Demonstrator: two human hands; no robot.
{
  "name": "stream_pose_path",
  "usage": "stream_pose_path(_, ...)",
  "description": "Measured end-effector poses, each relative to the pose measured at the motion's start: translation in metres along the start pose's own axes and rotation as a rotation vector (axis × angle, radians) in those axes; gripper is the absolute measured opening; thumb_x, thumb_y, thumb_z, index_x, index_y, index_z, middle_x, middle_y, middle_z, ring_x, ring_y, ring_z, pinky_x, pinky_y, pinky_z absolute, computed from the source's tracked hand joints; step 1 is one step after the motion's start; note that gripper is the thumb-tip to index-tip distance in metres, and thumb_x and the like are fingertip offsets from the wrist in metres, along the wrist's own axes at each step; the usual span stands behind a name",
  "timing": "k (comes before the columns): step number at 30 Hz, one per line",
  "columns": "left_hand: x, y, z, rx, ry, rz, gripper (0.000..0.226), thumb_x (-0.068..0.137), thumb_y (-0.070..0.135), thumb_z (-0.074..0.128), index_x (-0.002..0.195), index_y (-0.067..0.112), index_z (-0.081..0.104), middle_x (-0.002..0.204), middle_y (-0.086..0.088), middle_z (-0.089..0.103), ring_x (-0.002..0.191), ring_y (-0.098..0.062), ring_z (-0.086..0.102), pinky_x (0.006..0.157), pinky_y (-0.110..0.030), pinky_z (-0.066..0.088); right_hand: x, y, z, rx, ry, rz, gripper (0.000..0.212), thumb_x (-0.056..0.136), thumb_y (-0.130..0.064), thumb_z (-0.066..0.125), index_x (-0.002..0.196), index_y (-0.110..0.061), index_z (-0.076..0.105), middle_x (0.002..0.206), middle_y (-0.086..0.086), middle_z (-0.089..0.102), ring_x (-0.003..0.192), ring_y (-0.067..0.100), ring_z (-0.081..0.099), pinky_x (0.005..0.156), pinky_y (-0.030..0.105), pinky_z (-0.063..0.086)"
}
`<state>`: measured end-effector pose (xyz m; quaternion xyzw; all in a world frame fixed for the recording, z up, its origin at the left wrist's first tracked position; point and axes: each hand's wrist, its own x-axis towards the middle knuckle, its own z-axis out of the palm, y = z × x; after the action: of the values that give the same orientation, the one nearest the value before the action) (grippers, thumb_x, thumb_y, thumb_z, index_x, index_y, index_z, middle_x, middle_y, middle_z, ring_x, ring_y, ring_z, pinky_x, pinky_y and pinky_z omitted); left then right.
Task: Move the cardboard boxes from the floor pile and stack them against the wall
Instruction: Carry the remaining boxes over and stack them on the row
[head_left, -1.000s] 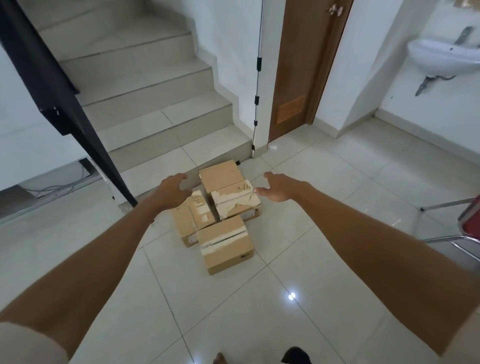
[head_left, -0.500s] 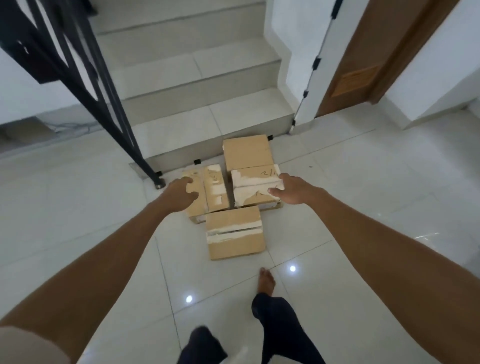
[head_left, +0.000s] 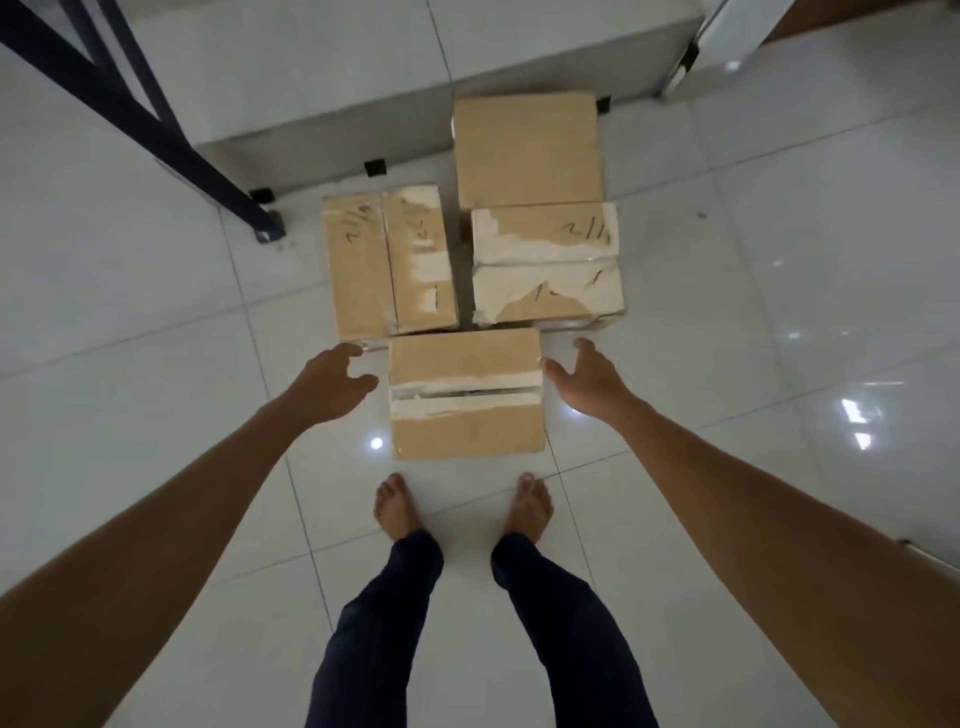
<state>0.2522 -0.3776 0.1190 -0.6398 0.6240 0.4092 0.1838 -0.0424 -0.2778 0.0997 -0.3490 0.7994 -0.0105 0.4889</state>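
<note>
A barefoot person stands on the tiled floor (head_left: 779, 312), left hand (head_left: 332, 387) and right hand (head_left: 584, 387) open and empty just beside the nearest cardboard box (head_left: 467, 431), seemingly about to clasp and lift it; three more boxes (head_left: 545, 260) lie beyond, by the bottom stair (head_left: 363, 119).

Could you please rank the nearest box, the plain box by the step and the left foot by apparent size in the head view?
1. Nearest box and plain box: about alike; the first is closer to the camera, so I leave them unranked.
2. Left foot, clearly smallest.
</note>
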Motion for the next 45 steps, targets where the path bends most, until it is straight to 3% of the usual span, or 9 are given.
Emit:
stream_pose_path(10, 0.163, -0.068, 0.128, -0.135, -0.092, -0.201, 0.065, 0.092, 0.041, 0.057, 0.145, 0.011, 0.034, 0.145, -0.014, 0.043, 0.13, -0.031, 0.044, 0.104, -0.037, 0.037, 0.17, 0.07, 0.103, 0.245, 0.116, 0.19, 0.075, 0.098, -0.054, 0.038, 0.151, -0.007, 0.017, 0.152, 0.019, 0.033, 0.136, 0.034, 0.038, 0.105, 0.038, 0.035)
stream_pose_path(16, 0.209, -0.077, 0.167, -0.723, -0.176, -0.481, 0.049, 0.089, 0.037, 0.063, 0.129, 0.012, 0.05, 0.125, -0.002, 0.046, 0.12, -0.022, 0.043, 0.103, -0.04, 0.034, 0.211, 0.086, 0.147, 0.389, 0.079, 0.32, 0.077, 0.096, -0.062, 0.028, 0.151, -0.01, 0.02, 0.15, 0.016, 0.036, 0.133, 0.033, 0.041, 0.102, 0.04, 0.036)
stream_pose_path(20, 0.213, -0.074, 0.185, -0.843, -0.165, -0.459, 0.077, 0.07, 0.047, 0.072, 0.136, 0.019, 0.045, 0.129, -0.001, 0.054, 0.11, -0.021, 0.053, 0.082, -0.036, 0.042, 0.214, 0.085, 0.164, 0.503, 0.071, 0.337, 0.074, 0.095, -0.064, 0.028, 0.148, -0.012, 0.023, 0.144, 0.014, 0.042, 0.128, 0.033, 0.045, 0.095, 0.037, 0.037)
stream_pose_path(23, 0.211, -0.082, 0.189, -0.857, -0.125, -0.471, 0.094, 0.051, 0.055, 0.073, 0.135, 0.023, 0.047, 0.132, -0.002, 0.052, 0.112, -0.024, 0.054, 0.086, -0.039, 0.044, 0.209, 0.085, 0.161, 0.554, 0.085, 0.35, 0.068, 0.097, -0.058, 0.034, 0.146, -0.012, 0.025, 0.142, 0.013, 0.044, 0.126, 0.032, 0.046, 0.097, 0.038, 0.037)
stream_pose_path(28, 0.185, -0.075, 0.185, -0.869, -0.105, -0.437, 0.069, 0.067, 0.04, 0.079, 0.127, 0.014, 0.056, 0.128, -0.005, 0.055, 0.102, -0.022, 0.061, 0.08, -0.036, 0.05, 0.184, 0.091, 0.139, 0.595, 0.126, 0.338, 0.058, 0.095, -0.045, 0.048, 0.139, -0.009, 0.034, 0.133, 0.012, 0.051, 0.11, 0.028, 0.053, 0.088, 0.039, 0.044)
stream_pose_path(32, 0.158, -0.062, 0.17, -0.731, -0.118, -0.346, 0.077, 0.053, 0.052, 0.081, 0.118, 0.013, 0.063, 0.123, -0.007, 0.06, 0.1, -0.026, 0.065, 0.091, -0.043, 0.054, 0.151, 0.09, 0.113, 0.573, 0.206, 0.337, 0.058, 0.094, -0.047, 0.048, 0.137, -0.009, 0.039, 0.132, 0.01, 0.051, 0.111, 0.027, 0.051, 0.083, 0.034, 0.038)
stream_pose_path(38, 0.086, -0.008, 0.111, -0.63, -0.022, -0.178, 0.082, 0.052, 0.063, 0.08, 0.115, 0.013, 0.063, 0.108, -0.003, 0.07, 0.087, -0.016, 0.068, 0.058, -0.025, 0.051, 0.07, 0.08, 0.05, 0.551, 0.306, 0.319, 0.056, 0.092, -0.048, 0.05, 0.134, -0.01, 0.046, 0.129, 0.007, 0.053, 0.114, 0.029, 0.052, 0.087, 0.035, 0.041)
stream_pose_path(41, 0.039, 0.038, 0.081, -0.6, 0.081, -0.141, 0.064, 0.06, 0.059, 0.078, 0.104, 0.015, 0.062, 0.11, -0.001, 0.066, 0.096, -0.02, 0.063, 0.079, -0.035, 0.054, 0.02, 0.07, 0.007, 0.617, 0.33, 0.32, 0.055, 0.093, -0.042, 0.048, 0.136, -0.009, 0.044, 0.132, 0.013, 0.053, 0.112, 0.031, 0.053, 0.089, 0.037, 0.041)
stream_pose_path(45, -0.03, 0.106, 0.044, -0.561, 0.146, -0.067, 0.082, 0.056, 0.064, 0.07, 0.121, 0.018, 0.05, 0.129, -0.009, 0.051, 0.12, -0.031, 0.047, 0.102, -0.048, 0.042, -0.055, 0.066, -0.057, 0.639, 0.386, 0.319, 0.055, 0.094, -0.043, 0.045, 0.137, -0.01, 0.042, 0.134, 0.014, 0.052, 0.118, 0.033, 0.05, 0.088, 0.037, 0.038)
